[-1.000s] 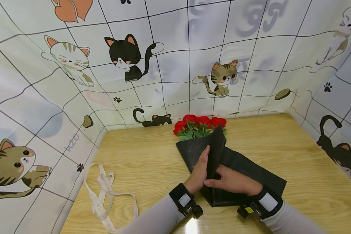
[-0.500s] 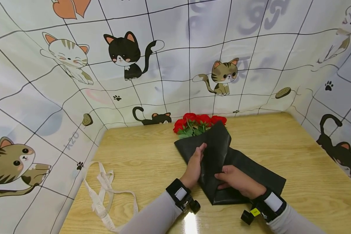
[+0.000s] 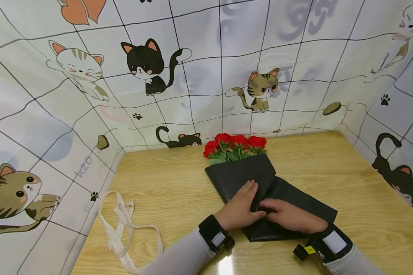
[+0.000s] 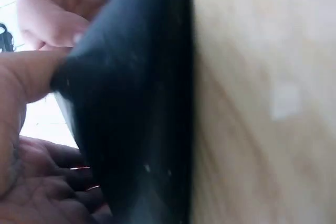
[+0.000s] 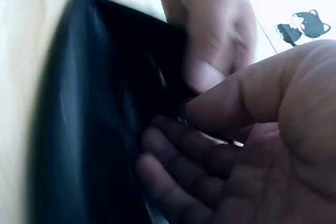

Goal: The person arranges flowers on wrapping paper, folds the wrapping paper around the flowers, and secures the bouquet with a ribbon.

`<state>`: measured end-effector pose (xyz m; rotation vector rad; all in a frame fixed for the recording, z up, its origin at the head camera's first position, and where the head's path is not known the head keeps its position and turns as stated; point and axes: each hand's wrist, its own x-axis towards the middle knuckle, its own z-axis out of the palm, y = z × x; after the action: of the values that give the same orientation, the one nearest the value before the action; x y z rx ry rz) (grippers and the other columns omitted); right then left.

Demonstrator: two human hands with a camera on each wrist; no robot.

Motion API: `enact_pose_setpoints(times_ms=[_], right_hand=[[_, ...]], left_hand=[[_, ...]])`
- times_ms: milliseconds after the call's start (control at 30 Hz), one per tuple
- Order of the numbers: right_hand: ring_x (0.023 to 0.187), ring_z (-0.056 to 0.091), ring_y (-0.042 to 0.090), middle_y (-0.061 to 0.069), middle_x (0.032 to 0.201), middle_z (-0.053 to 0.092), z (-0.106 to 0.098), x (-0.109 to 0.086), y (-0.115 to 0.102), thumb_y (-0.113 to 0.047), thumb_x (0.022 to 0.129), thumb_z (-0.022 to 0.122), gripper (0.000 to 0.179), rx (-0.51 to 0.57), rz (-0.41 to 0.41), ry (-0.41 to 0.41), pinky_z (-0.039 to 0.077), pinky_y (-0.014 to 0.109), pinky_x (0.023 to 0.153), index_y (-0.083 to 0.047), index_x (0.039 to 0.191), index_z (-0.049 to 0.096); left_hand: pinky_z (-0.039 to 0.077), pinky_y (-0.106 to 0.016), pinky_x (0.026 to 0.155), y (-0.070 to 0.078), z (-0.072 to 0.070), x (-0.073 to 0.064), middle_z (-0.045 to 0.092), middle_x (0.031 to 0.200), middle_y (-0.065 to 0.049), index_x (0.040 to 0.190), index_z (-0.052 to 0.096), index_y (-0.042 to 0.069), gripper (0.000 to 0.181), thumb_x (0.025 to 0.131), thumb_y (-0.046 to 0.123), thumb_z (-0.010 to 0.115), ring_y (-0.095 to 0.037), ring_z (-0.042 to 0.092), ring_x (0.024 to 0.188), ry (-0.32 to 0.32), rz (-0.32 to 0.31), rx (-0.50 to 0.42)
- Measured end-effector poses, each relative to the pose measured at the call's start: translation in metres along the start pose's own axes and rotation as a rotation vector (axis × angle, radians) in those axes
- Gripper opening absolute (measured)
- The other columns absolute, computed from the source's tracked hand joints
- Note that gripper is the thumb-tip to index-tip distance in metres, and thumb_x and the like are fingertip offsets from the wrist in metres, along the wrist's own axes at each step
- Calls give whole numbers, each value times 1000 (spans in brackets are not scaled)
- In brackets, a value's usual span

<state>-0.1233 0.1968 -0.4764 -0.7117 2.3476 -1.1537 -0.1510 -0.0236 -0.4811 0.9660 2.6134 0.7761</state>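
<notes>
Black wrapping paper [image 3: 239,172] is folded around a bunch of red roses [image 3: 239,141] with green leaves, lying on the wooden table. My left hand [image 3: 239,208] rests on the folded paper, fingers extended and thumb reaching towards the right hand. Beside it, my right hand [image 3: 292,215] pinches an edge of the paper between thumb and fingers. In the right wrist view, the curled fingers [image 5: 178,166] lie against the dark paper [image 5: 94,119]. The left wrist view has the left thumb [image 4: 31,74] touching the paper [image 4: 136,93]. The stems are hidden inside the wrap.
A white printed ribbon [image 3: 118,229] lies loosely looped at the left of the wooden table [image 3: 168,183]. A flap of black paper [image 3: 306,198] spreads to the right. Cat-patterned cloth [image 3: 199,76] hangs behind and at both sides.
The raised paper flap has been folded down over the front of the bouquet. My left hand has moved right onto it, and my right hand has shifted slightly right.
</notes>
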Motion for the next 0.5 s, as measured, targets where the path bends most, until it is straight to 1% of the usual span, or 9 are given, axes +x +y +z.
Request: enact_pose_setpoints(times_ms=[67,100,167,233,300,400,500], right_hand=[[127,61,27,11,138,64,-4,-8,3,-17,106,57,31,-182,3,53,53,41,100,-9,134,67],[137,56,33,12,148,59,-6,-13,5,-21,105,59,37,-258,13,70,50,47,106,-10,140,65],[145,47,43,17,156,51,-7,-21,8,-30,103,64,46,-369,23,75,46,59,109,-10,145,62],[148,41,48,20,161,45,-8,-27,12,-39,100,69,58,-424,22,61,43,63,109,-9,148,58],[149,37,50,24,162,41,-8,-31,16,-47,96,71,68,-450,23,60,42,65,109,-9,151,56],[149,35,53,28,161,40,-9,-34,22,-56,92,72,77,-470,56,91,41,66,110,-7,149,56],[149,33,55,33,159,40,-11,-36,27,-62,87,74,86,-486,116,139,38,69,110,-2,146,58]], left_hand=[[24,-37,129,2,2,-1,17,174,-11,166,20,5,77,104,29,59,-22,12,163,-23,1,35],[23,-37,129,3,2,-2,16,174,-12,166,19,4,74,104,25,56,-23,12,163,-39,-1,54],[21,-37,130,5,3,-4,14,175,-13,166,18,3,70,105,18,50,-23,10,163,-74,7,87],[19,-37,130,7,3,-7,13,175,-14,165,17,2,65,108,15,44,-24,9,163,-107,33,123],[19,-36,130,9,2,-10,12,175,-15,165,17,2,62,110,14,41,-24,8,163,-139,77,181],[20,-33,130,12,-1,-15,14,174,-14,165,19,2,60,110,12,42,-23,11,163,-187,149,255],[22,-29,128,13,-3,-18,18,174,-13,165,22,3,58,110,11,42,-21,15,162,-223,199,305]])
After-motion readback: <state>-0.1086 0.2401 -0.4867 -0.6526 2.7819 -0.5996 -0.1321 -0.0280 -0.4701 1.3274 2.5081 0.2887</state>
